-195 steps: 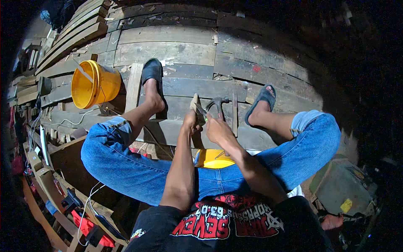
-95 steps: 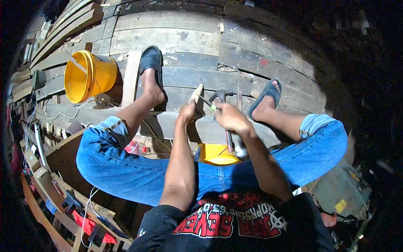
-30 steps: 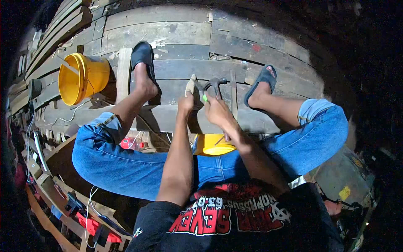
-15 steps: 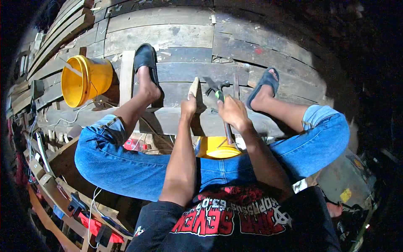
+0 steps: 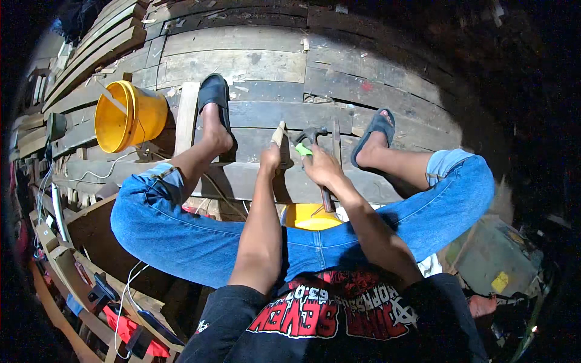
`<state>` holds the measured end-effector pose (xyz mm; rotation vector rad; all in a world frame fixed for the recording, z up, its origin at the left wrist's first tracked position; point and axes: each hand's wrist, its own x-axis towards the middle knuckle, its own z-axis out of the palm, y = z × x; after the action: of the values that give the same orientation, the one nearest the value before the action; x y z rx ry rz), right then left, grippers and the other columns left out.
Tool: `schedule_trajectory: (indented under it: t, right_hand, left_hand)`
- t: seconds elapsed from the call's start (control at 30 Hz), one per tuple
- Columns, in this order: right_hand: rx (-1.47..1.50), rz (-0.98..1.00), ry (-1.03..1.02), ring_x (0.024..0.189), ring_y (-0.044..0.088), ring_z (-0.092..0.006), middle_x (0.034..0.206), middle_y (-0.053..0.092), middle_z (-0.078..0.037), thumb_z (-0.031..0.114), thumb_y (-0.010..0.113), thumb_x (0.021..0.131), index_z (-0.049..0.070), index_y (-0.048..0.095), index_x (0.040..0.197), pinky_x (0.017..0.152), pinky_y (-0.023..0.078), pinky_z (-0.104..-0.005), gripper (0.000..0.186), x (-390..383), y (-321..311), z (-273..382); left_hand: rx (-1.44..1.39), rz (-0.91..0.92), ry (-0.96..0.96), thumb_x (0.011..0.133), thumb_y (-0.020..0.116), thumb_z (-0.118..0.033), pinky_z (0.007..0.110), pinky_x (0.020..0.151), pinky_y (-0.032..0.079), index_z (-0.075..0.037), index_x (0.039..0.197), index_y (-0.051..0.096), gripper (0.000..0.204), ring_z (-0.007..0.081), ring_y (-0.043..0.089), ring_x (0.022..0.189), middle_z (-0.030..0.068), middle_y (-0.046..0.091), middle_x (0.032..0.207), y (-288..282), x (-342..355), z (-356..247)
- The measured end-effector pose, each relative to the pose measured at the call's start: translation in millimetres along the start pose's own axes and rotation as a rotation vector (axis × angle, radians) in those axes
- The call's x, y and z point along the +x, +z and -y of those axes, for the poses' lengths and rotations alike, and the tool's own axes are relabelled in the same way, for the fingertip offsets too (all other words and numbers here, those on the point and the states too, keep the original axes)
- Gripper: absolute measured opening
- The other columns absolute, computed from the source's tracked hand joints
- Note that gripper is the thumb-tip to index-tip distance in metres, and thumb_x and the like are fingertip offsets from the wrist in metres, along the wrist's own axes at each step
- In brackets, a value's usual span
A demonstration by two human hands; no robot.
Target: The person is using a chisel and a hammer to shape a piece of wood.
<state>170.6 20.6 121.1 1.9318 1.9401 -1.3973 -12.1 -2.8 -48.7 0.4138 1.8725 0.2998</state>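
Observation:
My left hand (image 5: 270, 157) is closed around a pale, tapered piece of wood (image 5: 279, 133) and steadies it upright or tilted over the plank bench; which of the two I cannot tell. In my right hand (image 5: 322, 167) is a claw hammer (image 5: 304, 149) with a bright green part on its handle. The hammer's dark head is just right of the wood, apart from it. A narrow brownish strip (image 5: 336, 142) runs beyond my right hand, and a similar length shows on its near side. My fingertips are partly hidden by the hands.
A yellow bucket (image 5: 148, 115) lies tipped at the left, near a pale board (image 5: 187, 118) beside my left foot. Another yellow container (image 5: 311, 216) sits below the bench plank (image 5: 242, 181). Wooden boards with cables and tools line the lower left; a greenish box (image 5: 499, 260) is at the right.
My right hand and the hammer have come left, closer to the wood, and the hammer has turned. My left hand keeps its hold. The whole view has shifted slightly.

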Motion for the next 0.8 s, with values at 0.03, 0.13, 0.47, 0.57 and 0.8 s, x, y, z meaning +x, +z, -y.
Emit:
schedule_trajectory:
  t: [0.03, 0.13, 0.47, 0.57, 0.8]
  right_hand:
    - [-0.003, -0.017, -0.052, 0.097, 0.059, -0.0454, 0.1, 0.063, -0.029, 0.026, 0.053, 0.088, 0.002, 0.053, 0.117, 0.084, 0.046, -0.0516, 0.037, -2.1, 0.8, 0.9]
    - [0.004, 0.038, -0.025, 0.096, 0.059, -0.0458, 0.097, 0.063, -0.03, 0.019, 0.057, 0.085, 0.003, 0.043, 0.124, 0.082, 0.047, -0.0512, 0.044, -7.3, 2.7, 6.4]
    - [-0.209, -0.036, -0.106, 0.078, 0.065, -0.0413, 0.083, 0.066, -0.025, 0.019, 0.049, 0.089, 0.003, 0.058, 0.111, 0.07, 0.051, -0.0507, 0.028, -29.5, 2.3, 29.6]
    - [-0.249, -0.02, -0.115, 0.075, 0.067, -0.0388, 0.08, 0.067, -0.022, 0.018, 0.048, 0.09, 0.001, 0.058, 0.113, 0.065, 0.053, -0.0483, 0.03, -23.3, 3.8, 36.1]
    - [-0.334, -0.034, -0.047, 0.073, 0.07, -0.0319, 0.079, 0.069, -0.02, 0.009, 0.048, 0.087, 0.0, 0.049, 0.132, 0.061, 0.056, -0.0431, 0.046, -35.6, 23.8, 40.7]
  left_hand:
    - [-0.031, -0.019, 0.001, 0.095, 0.03, -0.052, 0.037, 0.067, 0.044, 0.01, 0.105, 0.062, 0.07, 0.0223, 0.058, 0.077, 0.016, 0.063, 0.092, -0.1, -3.5, -1.9]
    - [-0.063, -0.043, 0.011, 0.095, 0.032, -0.051, 0.038, 0.068, 0.044, 0.009, 0.106, 0.062, 0.068, 0.0233, 0.058, 0.076, 0.0153, 0.063, 0.092, -1.0, -11.4, -8.2]
    - [-0.049, 0.018, 0.042, 0.094, 0.036, -0.053, 0.04, 0.071, 0.047, 0.009, 0.109, 0.062, 0.068, 0.0224, 0.06, 0.082, 0.0143, 0.064, 0.095, 0.5, 0.7, 2.2]
    - [0.028, -0.034, 0.079, 0.095, 0.034, -0.055, 0.04, 0.075, 0.047, 0.011, 0.108, 0.061, 0.072, 0.0233, 0.06, 0.087, 0.0172, 0.064, 0.098, 0.5, 5.0, 5.8]
    - [0.147, -0.048, 0.244, 0.098, 0.023, -0.051, 0.039, 0.086, 0.043, 0.012, 0.11, 0.06, 0.073, 0.0215, 0.056, 0.101, 0.0226, 0.064, 0.106, -1.9, 11.4, 9.4]
